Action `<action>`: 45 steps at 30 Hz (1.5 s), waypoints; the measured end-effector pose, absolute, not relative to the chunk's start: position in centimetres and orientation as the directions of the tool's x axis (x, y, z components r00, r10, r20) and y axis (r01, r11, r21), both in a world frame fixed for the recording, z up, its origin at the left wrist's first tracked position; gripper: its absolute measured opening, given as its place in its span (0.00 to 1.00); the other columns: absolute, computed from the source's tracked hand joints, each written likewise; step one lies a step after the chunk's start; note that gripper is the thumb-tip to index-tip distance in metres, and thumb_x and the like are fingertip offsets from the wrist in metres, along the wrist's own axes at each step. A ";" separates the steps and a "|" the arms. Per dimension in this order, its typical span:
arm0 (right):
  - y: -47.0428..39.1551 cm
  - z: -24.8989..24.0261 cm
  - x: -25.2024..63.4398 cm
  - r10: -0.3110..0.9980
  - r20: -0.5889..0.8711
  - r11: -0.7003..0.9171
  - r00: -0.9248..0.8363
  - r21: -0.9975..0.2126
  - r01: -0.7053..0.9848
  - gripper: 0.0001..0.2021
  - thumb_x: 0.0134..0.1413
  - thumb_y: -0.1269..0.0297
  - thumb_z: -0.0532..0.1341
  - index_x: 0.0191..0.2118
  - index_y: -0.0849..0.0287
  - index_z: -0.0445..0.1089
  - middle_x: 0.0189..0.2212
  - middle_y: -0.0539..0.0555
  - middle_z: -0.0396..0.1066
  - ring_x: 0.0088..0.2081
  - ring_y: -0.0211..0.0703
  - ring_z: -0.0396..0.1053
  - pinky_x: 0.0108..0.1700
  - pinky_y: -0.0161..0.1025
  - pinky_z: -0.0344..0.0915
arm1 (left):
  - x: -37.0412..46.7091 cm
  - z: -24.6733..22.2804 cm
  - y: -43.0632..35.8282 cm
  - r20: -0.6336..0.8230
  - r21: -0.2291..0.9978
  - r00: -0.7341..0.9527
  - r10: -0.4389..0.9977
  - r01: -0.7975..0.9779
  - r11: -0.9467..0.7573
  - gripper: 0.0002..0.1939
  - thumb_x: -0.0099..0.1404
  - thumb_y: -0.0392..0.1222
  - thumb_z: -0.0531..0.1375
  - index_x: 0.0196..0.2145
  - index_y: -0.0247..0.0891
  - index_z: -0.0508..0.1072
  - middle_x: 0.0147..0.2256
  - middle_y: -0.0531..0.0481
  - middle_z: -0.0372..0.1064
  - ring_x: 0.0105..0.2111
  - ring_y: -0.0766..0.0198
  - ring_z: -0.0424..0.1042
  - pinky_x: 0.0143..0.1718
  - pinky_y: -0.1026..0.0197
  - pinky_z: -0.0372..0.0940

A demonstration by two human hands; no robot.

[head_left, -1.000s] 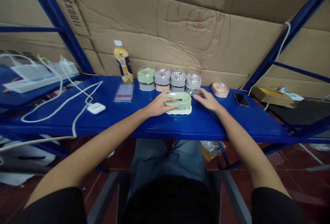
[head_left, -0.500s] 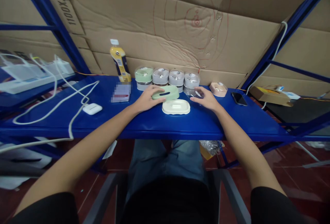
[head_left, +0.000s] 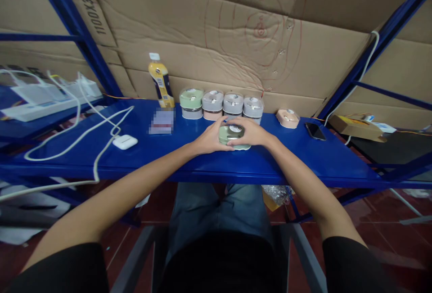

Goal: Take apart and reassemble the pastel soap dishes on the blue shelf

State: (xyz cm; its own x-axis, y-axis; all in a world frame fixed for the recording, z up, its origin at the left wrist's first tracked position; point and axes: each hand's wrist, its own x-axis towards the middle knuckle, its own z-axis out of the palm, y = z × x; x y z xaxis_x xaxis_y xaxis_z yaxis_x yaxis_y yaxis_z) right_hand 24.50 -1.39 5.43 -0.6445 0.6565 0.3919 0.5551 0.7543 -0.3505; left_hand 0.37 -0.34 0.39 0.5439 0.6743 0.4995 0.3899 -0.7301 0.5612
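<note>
I am observing both hands working together at the middle of the blue table (head_left: 199, 171), near its front edge. The green box (head_left: 223, 139) is sitting between the hands, above a pale tray (head_left: 243, 147) that is showing at the lower right. The clear lid (head_left: 231, 133) is covering the top of the box; I am unable to tell whether it is fully seated.

The left hand (head_left: 209, 139) is gripping the left side of the box, its thumb lying along the near wall. The right hand (head_left: 255, 132) is pinching the lid from the right, its thumb bending across the near side and its fingers reaching around the far side.

Directly behind the hands, I am seeing four stacks of boxes (head_left: 191, 99) standing in a row. A bottle (head_left: 161, 83) is standing to their left. A peach box (head_left: 287, 119) and a phone (head_left: 316, 131) are lying to the right. A white case (head_left: 125, 141) is resting on the left, beside a looping cable (head_left: 96, 161).
</note>
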 end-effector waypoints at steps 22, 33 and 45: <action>-10.8 3.4 34.5 0.966 0.250 0.089 -0.071 -0.061 0.994 0.41 0.75 0.37 0.53 0.76 0.66 0.55 0.58 0.78 0.68 0.57 0.77 0.75 0.58 0.67 0.73 | 0.1 0.0 -0.7 0.377 0.520 0.632 0.677 0.460 -0.720 0.39 0.69 0.57 0.66 0.70 0.36 0.63 0.64 0.31 0.73 0.65 0.40 0.75 0.67 0.38 0.69; -0.3 4.7 34.6 0.962 0.188 -0.194 0.199 -0.045 0.980 0.29 0.69 0.69 0.57 0.71 0.75 0.59 0.63 0.85 0.67 0.57 0.70 0.77 0.57 0.57 0.73 | 0.0 -0.1 -0.7 0.400 0.475 0.641 0.655 0.466 -0.746 0.34 0.71 0.57 0.65 0.67 0.37 0.67 0.63 0.32 0.74 0.63 0.41 0.76 0.66 0.38 0.70; 2.5 7.0 28.1 0.830 0.538 -0.053 0.147 -0.186 0.981 0.35 0.64 0.42 0.64 0.61 0.72 0.70 0.57 0.80 0.74 0.59 0.75 0.72 0.63 0.66 0.67 | 0.1 0.0 -0.8 0.394 0.479 0.645 0.654 0.463 -0.746 0.34 0.71 0.57 0.64 0.67 0.36 0.67 0.64 0.31 0.72 0.64 0.40 0.76 0.66 0.36 0.70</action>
